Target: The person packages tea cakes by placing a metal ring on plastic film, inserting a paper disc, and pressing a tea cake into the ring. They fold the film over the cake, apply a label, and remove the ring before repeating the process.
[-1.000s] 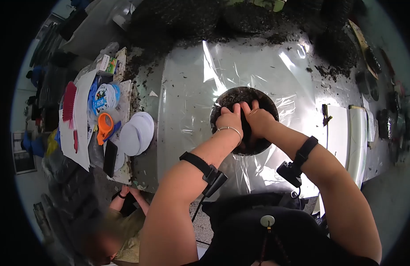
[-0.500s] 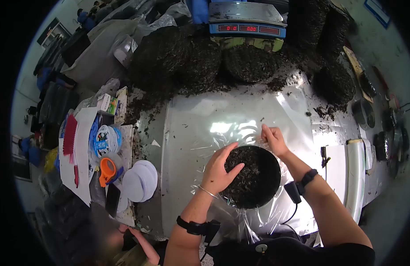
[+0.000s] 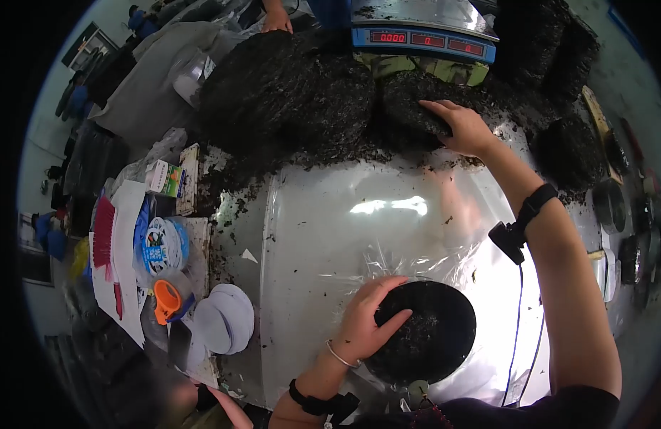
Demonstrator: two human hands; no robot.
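Note:
On clear plastic film, near the table's front, sits a round black container [image 3: 445,336] with dark, leaf-like shreds inside. My left hand [image 3: 366,323] rests over its left rim, thumb and fingers apart, the thumb reaching inside. Farther back, my right hand [image 3: 465,127] lies with spread fingers on the right side of a round dark compressed cake [image 3: 409,104], in front of the scale. Whether any shreds are under its fingertips is hidden.
A blue scale [image 3: 423,41] stands behind the dark material [image 3: 287,93]. On the left are white discs [image 3: 227,318], an orange tape roll [image 3: 167,297] and a red brush [image 3: 103,232]. Another person's hand [image 3: 277,19] shows at the top, and an arm at the lower left.
My right hand has moved from beside the container to the dark cake at the back. The view has shifted, and the container appears lower. Another person's hand has appeared at the top.

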